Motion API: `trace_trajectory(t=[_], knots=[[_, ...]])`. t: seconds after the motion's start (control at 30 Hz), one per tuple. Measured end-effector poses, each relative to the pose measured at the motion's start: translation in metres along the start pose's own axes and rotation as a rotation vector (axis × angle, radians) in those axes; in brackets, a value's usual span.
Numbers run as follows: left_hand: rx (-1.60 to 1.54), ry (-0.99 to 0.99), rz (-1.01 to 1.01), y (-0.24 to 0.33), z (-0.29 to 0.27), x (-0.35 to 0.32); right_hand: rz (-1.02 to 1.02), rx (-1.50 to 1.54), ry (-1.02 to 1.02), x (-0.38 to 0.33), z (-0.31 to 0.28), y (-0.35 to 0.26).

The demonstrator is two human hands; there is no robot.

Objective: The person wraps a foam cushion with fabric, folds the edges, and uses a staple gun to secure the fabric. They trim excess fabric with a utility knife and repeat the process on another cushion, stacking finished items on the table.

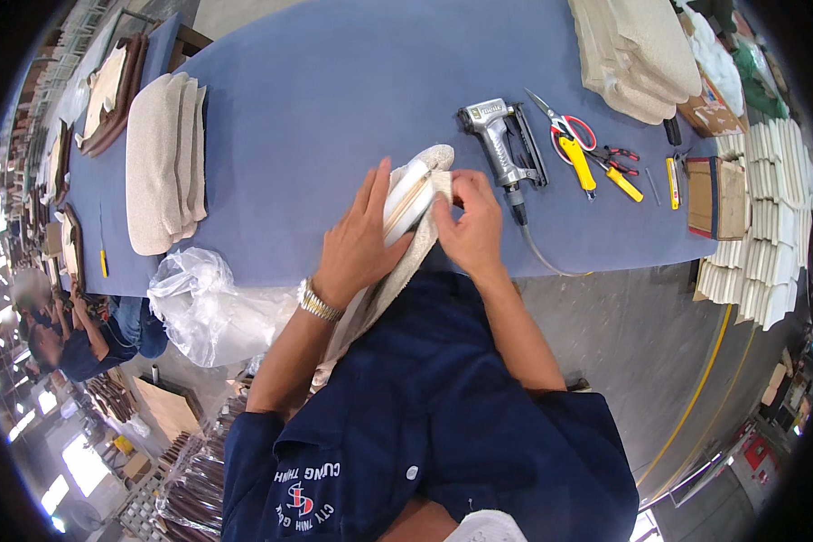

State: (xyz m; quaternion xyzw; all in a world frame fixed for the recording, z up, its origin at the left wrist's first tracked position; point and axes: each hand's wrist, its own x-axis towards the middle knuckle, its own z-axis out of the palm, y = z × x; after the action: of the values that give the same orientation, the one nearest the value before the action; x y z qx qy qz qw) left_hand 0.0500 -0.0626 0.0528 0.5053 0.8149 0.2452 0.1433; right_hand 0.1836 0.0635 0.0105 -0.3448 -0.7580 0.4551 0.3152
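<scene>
A long padded piece [408, 200], with white foam, a thin wooden strip and beige fabric around it, stands tilted between my hands at the table's near edge. My left hand [359, 237] lies along its left side, fingers stretched out flat and thumb apart, reaching across toward the foam. My right hand [472, 221] is closed, pinching the edge of the beige fabric [441, 185] near the piece's far end. The undersides of my left fingers are hidden.
On the blue table [334, 81] lie a staple gun [501, 144] with its hose, scissors [569, 131], yellow-handled pliers [621, 181] and a yellow cutter [673, 183]. Beige padded pieces are stacked left [163, 163] and right [637, 59]. Clear plastic [212, 307] hangs nearby; a co-worker [81, 334] is far left.
</scene>
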Motion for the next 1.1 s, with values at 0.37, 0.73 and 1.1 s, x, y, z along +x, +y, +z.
trace_trajectory(t=[0.37, 0.73, 1.1], knots=[[0.130, 0.070, -0.058, 0.011, -0.032, 0.099, 0.139, 0.317, 0.093, 0.100, 0.022, 0.011], [0.068, 0.095, -0.138, -0.046, 0.008, 0.158, 0.272, 0.284, 0.054, 0.174, 0.075, 0.049], [-0.010, -0.043, -0.233, -0.098, -0.038, 0.195, 0.085, 0.058, -0.156, 0.224, 0.109, 0.030]])
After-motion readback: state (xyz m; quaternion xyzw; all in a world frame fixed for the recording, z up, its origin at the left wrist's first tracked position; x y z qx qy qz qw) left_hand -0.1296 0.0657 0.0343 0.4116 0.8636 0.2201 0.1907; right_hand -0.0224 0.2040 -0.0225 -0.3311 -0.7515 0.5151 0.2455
